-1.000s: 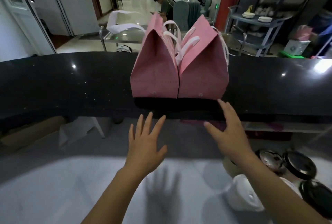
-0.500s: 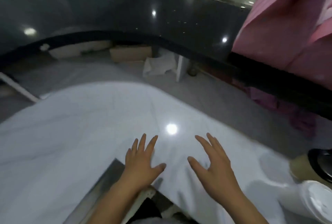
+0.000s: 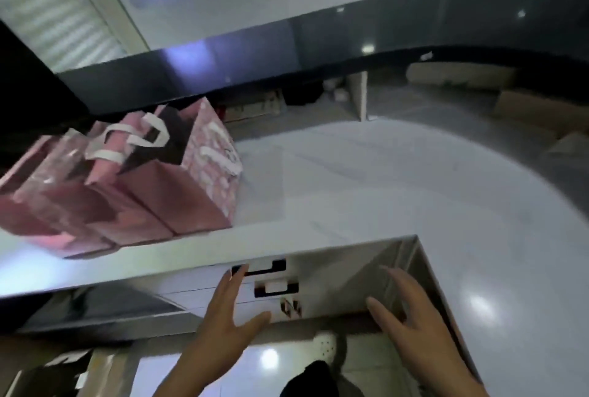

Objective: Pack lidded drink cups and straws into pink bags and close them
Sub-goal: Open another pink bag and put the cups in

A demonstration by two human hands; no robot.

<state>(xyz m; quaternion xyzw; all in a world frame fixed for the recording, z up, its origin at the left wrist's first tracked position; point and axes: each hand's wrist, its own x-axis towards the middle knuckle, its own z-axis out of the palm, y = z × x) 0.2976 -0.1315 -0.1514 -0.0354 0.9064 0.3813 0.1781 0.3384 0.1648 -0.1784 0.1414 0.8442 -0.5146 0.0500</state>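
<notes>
At nine o'clock a row of open pink paper bags with white ribbon handles (image 3: 178, 202) stands upright on the white marble surface (image 3: 382, 180), each bag touching the next. At six o'clock the left hand (image 3: 228, 310) has its fingers straight and spread and holds nothing. Its fingertips are near a black recessed handle (image 3: 258, 267) on the steel drawer front (image 3: 334, 269) below the surface edge. The right hand (image 3: 414, 317), at five o'clock, is likewise spread and empty. No lidded cups or straws are in view.

The picture is smeared, probably by a fast head turn. A hasty reach toward these light, open-topped bags could topple the row or crumple a mouth.

Half a second ago the hands hovered over the white surface, closed pink bags stood at two o'clock on a dark ledge, and cups showed at four o'clock. Now the view has swung to the open bags, and the hands are lower, in front of the drawers.
</notes>
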